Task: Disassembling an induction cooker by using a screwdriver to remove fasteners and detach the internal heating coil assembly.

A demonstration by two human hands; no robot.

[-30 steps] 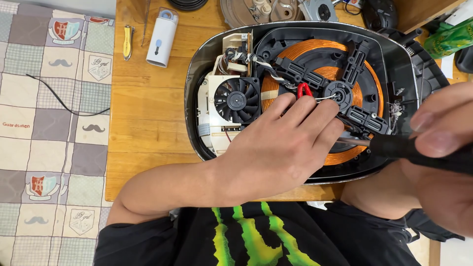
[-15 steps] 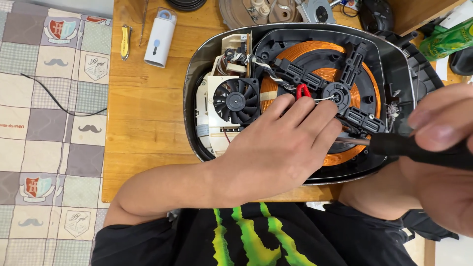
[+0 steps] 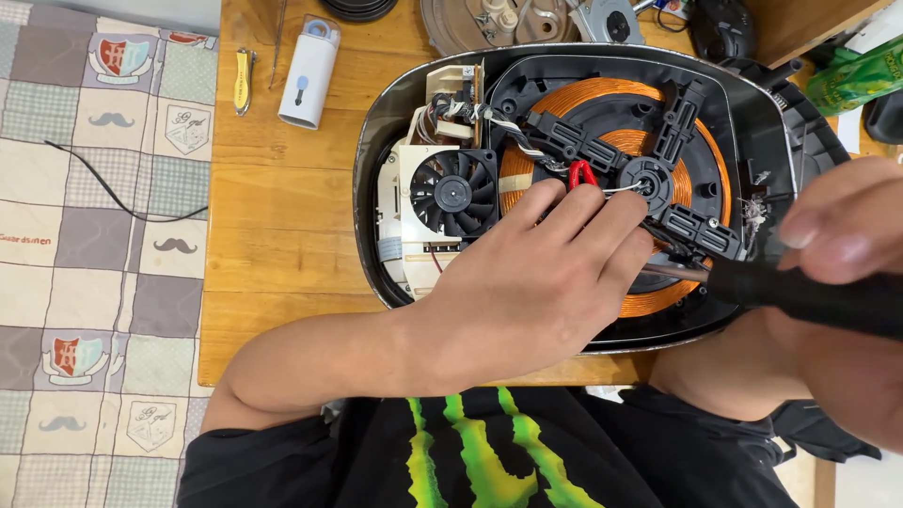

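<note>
An opened induction cooker (image 3: 376, 160) lies on the wooden table, showing a copper coil (image 3: 602, 99), a black fan (image 3: 453, 193) and black plastic coil brackets (image 3: 682, 226). My left hand (image 3: 536, 282) rests palm down over the coil, fingertips touching a red wire piece (image 3: 581, 173) near the coil's centre hub (image 3: 649, 181). My right hand (image 3: 837, 282) grips a black-handled screwdriver (image 3: 809, 293); its metal shaft (image 3: 673, 273) points left toward the bracket, the tip hidden beside my left fingers.
A white cylindrical gadget (image 3: 308, 71) and a yellow nail clipper (image 3: 244, 80) lie at the table's upper left. Metal parts and a small fan (image 3: 611, 19) sit at the back. A green bottle (image 3: 861, 75) is at the right. A patchwork mat (image 3: 94, 235) with a black cable covers the left.
The view has shifted slightly. My right hand with the screwdriver has edged a little closer to the bracket; my left hand stays on the coil.
</note>
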